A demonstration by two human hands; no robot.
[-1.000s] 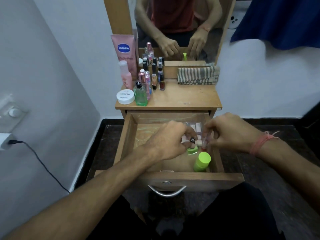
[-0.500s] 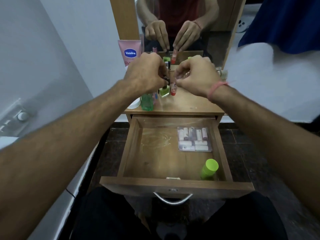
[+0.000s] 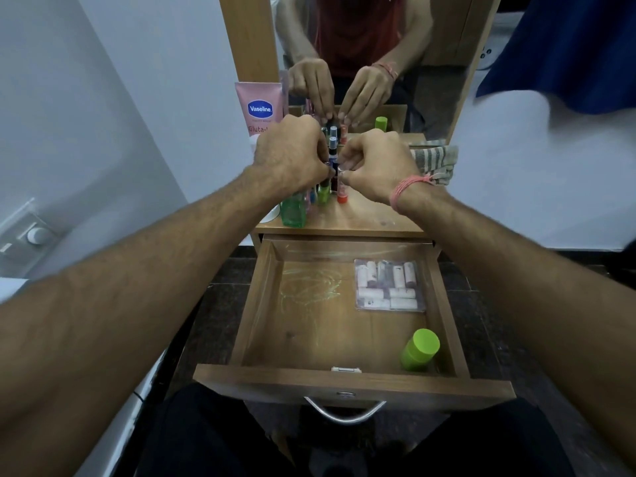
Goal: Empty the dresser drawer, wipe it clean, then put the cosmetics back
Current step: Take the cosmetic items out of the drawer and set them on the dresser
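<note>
Nearest me, at the bottom centre of the frame, the drawer (image 3: 354, 383) stands pulled out with its metal handle (image 3: 345, 413) toward me. In its lower right corner a green-capped bottle (image 3: 419, 349) leans against the side wall; I judge it light, smooth plastic, best taken around the body below the cap. Just above it a clear packet of small tubes (image 3: 388, 285) lies flat on the drawer floor. I expect it to be thin, floppy and slippery, so I would pinch an edge or slide fingers beneath it. Pale smears mark the bare wood left of it.

Further up, on the dresser top (image 3: 371, 218), my left hand (image 3: 290, 156) is pinched shut on a small green bottle (image 3: 322, 194), and my right hand (image 3: 375, 166) is pinched on a slim red-based tube (image 3: 341, 187), both touching down among crowded bottles. These are narrow, tippy things, and the green glass-like bottle (image 3: 293, 210) beside them could easily be knocked.

Behind, a striped cloth (image 3: 435, 160) lies at centre right, a pink Vaseline tube (image 3: 260, 110) stands upper left, and the mirror (image 3: 361, 46) tops the frame.
</note>
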